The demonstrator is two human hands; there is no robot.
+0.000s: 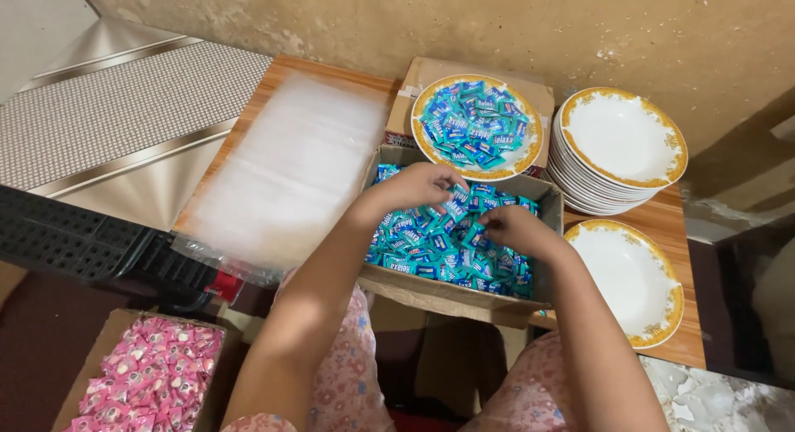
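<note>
An open cardboard box (549, 208) in front of me is full of small blue wrapped candies (431, 246). Both my hands are down in it. My left hand (418, 186) is curled over the candies near the box's far left, fingers pinched on some wrappers. My right hand (512, 227) rests on the pile toward the right, fingers bent into the candies. Behind the box, a gold-rimmed white plate (424, 142) holds a heap of the same blue candies (476, 121).
A stack of empty gold-rimmed plates (617, 142) stands at the back right, and one empty plate (633, 279) lies to the right of the box. A pile of clear plastic bags (286, 171) lies on the left. A box of pink candies (149, 378) sits lower left.
</note>
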